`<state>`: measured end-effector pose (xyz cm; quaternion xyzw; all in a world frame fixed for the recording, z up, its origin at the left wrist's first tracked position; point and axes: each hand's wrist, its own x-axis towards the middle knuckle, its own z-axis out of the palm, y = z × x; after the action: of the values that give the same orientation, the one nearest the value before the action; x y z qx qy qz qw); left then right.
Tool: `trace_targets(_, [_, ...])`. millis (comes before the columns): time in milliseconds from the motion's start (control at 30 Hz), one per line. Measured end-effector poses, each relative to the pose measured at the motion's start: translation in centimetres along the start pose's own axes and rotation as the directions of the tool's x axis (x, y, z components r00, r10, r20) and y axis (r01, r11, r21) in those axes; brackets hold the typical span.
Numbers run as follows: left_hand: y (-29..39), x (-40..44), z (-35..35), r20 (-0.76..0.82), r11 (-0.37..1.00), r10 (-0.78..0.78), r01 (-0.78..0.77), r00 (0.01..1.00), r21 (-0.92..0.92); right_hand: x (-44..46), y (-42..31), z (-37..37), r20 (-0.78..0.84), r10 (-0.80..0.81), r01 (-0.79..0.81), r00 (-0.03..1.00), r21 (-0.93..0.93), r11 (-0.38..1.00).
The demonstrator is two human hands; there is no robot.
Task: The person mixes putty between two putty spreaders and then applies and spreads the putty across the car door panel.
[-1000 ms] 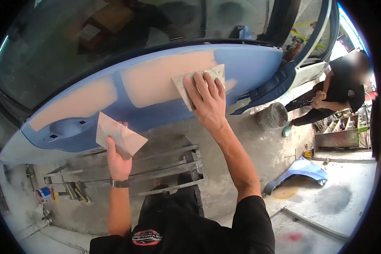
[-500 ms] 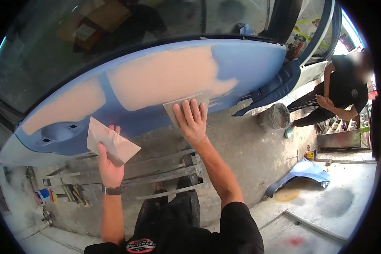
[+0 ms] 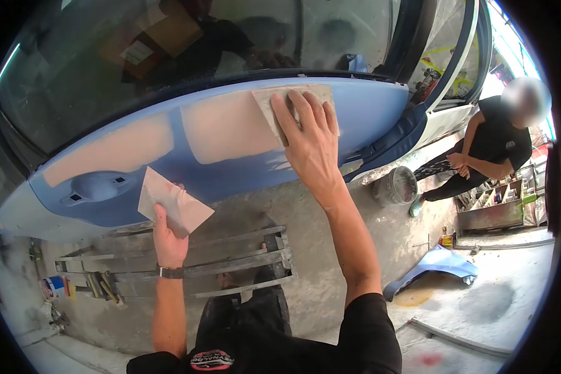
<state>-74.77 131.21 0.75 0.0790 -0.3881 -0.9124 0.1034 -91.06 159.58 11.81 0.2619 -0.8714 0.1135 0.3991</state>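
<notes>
A blue car door panel (image 3: 206, 182) carries smooth beige patches (image 3: 221, 128). My right hand (image 3: 311, 140) presses a pale sheet (image 3: 265, 112) flat against the upper part of the panel, over the right end of the larger patch, with its fingers spread over the sheet. Below the panel's door handle (image 3: 100, 184), my left hand (image 3: 170, 240) holds a second pale sheet (image 3: 176, 202) between thumb and fingers. That sheet is creased, and most of the left fingers are hidden behind it.
A person (image 3: 495, 140) in black stands at the right beside a bucket (image 3: 396, 186). A metal frame stand (image 3: 230, 268) is below the panel. A loose blue fender (image 3: 436, 265) and a tray of supplies (image 3: 492, 215) lie right. Tools (image 3: 100, 285) are at left.
My right hand and its sheet went down to the panel's lower part, then back up over the larger patch. My left hand still holds its sheet, with little movement.
</notes>
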Motion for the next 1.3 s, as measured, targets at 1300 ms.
trace_targets(1300, [-0.4, 0.0, -0.5, 0.033, 1.000, -0.015, 0.015, 0.999, -0.002, -0.8, -0.6, -0.7, 0.027, -0.043, 0.041, 0.999, 0.063, 0.997])
